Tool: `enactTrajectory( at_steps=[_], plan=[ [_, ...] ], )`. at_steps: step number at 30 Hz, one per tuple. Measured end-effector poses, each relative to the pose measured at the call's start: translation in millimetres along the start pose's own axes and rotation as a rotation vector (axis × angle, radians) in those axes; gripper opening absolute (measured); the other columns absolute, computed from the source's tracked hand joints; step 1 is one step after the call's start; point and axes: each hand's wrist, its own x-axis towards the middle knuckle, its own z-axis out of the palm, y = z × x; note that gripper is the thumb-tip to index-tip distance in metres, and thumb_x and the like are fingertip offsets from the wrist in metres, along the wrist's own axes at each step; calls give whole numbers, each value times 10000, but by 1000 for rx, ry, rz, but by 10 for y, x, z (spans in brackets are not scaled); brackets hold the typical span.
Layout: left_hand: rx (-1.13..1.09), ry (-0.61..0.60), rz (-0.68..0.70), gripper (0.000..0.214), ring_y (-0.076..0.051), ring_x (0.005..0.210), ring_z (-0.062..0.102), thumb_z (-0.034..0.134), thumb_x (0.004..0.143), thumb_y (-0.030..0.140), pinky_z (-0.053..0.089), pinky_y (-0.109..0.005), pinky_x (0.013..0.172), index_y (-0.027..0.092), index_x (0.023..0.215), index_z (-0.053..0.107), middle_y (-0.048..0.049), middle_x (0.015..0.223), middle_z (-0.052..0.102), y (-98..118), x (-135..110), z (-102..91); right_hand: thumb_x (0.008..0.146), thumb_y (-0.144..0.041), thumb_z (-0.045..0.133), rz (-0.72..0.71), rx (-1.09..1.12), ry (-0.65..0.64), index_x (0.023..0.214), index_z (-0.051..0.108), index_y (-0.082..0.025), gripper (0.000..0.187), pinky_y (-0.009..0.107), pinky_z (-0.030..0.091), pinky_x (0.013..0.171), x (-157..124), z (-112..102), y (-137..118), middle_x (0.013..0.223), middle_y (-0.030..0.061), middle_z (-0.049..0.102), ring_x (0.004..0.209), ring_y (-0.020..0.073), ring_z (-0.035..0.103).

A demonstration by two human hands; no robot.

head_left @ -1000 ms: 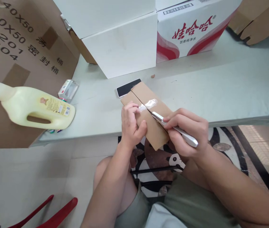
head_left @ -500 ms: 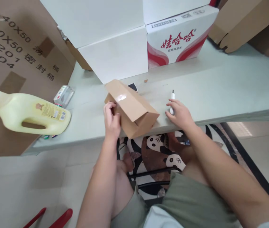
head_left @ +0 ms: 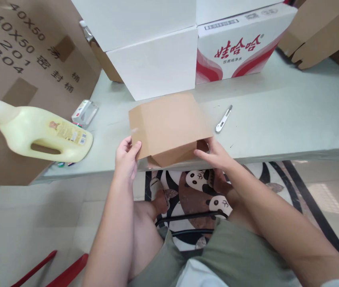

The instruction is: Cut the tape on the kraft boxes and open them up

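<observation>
A small brown cardboard box [head_left: 172, 123] rests at the front edge of the covered table, its wide lid panel spread toward the back. My left hand [head_left: 126, 157] pinches the left flap, thumb on top and fingers beneath. At the box's right front corner, my right hand [head_left: 215, 153] grips the edge, with some fingers hidden behind the cardboard. A white utility knife [head_left: 224, 118] lies on the table, just beyond my right hand and touched by neither hand.
White cartons [head_left: 154, 65] and a red-and-white carton [head_left: 241, 52] stand along the back. On the left are a pale yellow jug [head_left: 46, 133], a clear plastic package [head_left: 85, 113] and a tall printed carton [head_left: 38, 91]. My legs are below the table's front edge [head_left: 277, 154].
My right hand has let go of the utility knife and moved left onto the box. The box's lid panel has come open and turned, and my left hand has shifted to its flap.
</observation>
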Motion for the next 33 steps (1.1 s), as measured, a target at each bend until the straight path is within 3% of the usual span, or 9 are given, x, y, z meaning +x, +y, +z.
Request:
enactTrajectory(
  at_steps=[5, 9, 11, 14, 17, 19, 22, 27, 33],
  plan=[
    [-74, -219, -13, 848, -379, 1357, 645, 857, 702, 637, 635, -499, 976, 306, 1414, 538, -157, 1547, 593, 48, -49, 13, 742, -593, 777, 183, 6, 152, 1159, 574, -210, 602, 520, 597, 901, 64, 45, -25, 1104, 148, 729, 1052, 337, 707],
    [6, -283, 40, 952, -371, 1410, 612, 873, 701, 668, 592, -492, 1078, 270, 1477, 491, -191, 1547, 589, 55, -60, 89, 704, -575, 803, 193, -94, 421, 1150, 568, -244, 603, 446, 553, 823, 61, -10, -111, 1097, 101, 692, 962, 286, 648],
    [15, -273, 19, 1010, -366, 1263, 709, 881, 691, 672, 636, -484, 978, 250, 1511, 470, -193, 1420, 681, 54, -65, 100, 791, -590, 708, 183, -19, 483, 1038, 588, -251, 436, 395, 516, 767, 50, -38, -117, 963, 54, 669, 860, 243, 612],
    [45, -276, -88, 1045, -293, 743, 768, 877, 716, 616, 644, -440, 673, 223, 1575, 431, -93, 917, 787, 54, -73, 73, 877, -619, 576, 238, 188, 524, 829, 554, -247, 375, 333, 446, 679, 51, -63, -67, 747, -2, 550, 701, 188, 532],
    [20, -262, -113, 696, -262, 657, 730, 763, 800, 513, 634, -448, 665, 203, 1408, 628, -59, 785, 751, 47, -50, 43, 820, -590, 651, 307, 357, 595, 785, 507, -255, 366, 288, 381, 596, 66, -70, -27, 700, -28, 489, 617, 157, 464],
    [47, -188, -21, 503, -310, 991, 775, 751, 769, 417, 633, -504, 917, 208, 1226, 726, -117, 1064, 796, 28, -16, 32, 776, -561, 704, 278, 431, 650, 793, 514, -259, 358, 276, 381, 581, 61, -81, -42, 721, -25, 514, 624, 154, 476],
    [193, -67, 104, 543, -370, 1362, 628, 883, 613, 336, 486, -535, 1177, 221, 1128, 752, -132, 1346, 739, -34, 24, -4, 749, -586, 743, 175, 518, 635, 839, 562, -265, 379, 279, 419, 591, 8, -122, -107, 737, -22, 548, 634, 156, 520],
    [149, 17, 50, 476, -362, 1041, 749, 932, 521, 481, 615, -497, 931, 206, 859, 740, -120, 984, 798, -127, 19, -107, 719, -724, 770, 79, 523, 417, 921, 647, -278, 504, 311, 458, 579, -100, -221, -155, 659, -40, 521, 549, 150, 489],
    [-107, 149, 9, 315, -209, 686, 733, 921, 547, 346, 649, -337, 675, 210, 757, 728, -29, 781, 781, 60, -17, 21, 779, -653, 761, 169, 240, 495, 930, 697, -251, 434, 311, 498, 662, -43, -300, -102, 792, 8, 677, 714, 175, 618]
  ],
)
